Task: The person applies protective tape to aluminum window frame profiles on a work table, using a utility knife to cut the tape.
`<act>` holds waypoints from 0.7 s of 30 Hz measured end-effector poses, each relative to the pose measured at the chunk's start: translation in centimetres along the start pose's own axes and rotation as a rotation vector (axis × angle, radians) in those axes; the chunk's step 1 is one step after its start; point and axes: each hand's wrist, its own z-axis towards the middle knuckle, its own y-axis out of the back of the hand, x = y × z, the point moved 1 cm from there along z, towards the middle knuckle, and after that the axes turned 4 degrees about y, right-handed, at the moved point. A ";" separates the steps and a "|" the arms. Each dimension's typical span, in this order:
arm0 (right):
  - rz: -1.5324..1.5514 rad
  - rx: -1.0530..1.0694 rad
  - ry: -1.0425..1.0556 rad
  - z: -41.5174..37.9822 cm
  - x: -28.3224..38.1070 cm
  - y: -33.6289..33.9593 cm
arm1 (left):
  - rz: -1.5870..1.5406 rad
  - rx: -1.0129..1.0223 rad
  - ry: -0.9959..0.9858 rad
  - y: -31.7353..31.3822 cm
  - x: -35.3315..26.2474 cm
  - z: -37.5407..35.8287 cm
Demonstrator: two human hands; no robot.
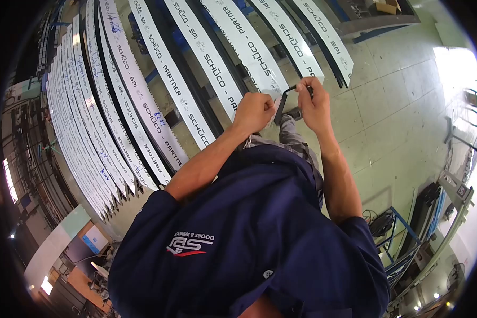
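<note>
Hands at upper centre: left hand (253,110) clenched on black gasket strip (281,100), right hand (314,100) pinching its top end, likely keeping it taut above film-wrapped aluminium profiles (169,79).

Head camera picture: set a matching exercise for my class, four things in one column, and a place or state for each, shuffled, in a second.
Things:
1. left hand
2. right hand
3. black strip
4. wrapped profiles

Places or states:
A. lying side by side in white printed film
B. closed in a fist at the strip's lower end
C. bent between the two hands
D. pinching the strip's upper end

Pairs: 1-B, 2-D, 3-C, 4-A
</note>
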 end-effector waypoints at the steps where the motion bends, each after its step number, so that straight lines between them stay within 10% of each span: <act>1: 0.057 0.001 -0.085 -0.5 -0.3 0.0 | 0.001 0.013 -0.001 0.2 0.1 0.2; 7: 0.545 -0.098 -0.292 -1.2 -0.2 -0.5 | -0.094 0.061 0.054 1.6 0.0 0.4; 21: 0.304 -0.077 -0.132 -1.5 -1.1 -2.4 | 0.016 0.000 -0.024 0.1 -1.2 2.7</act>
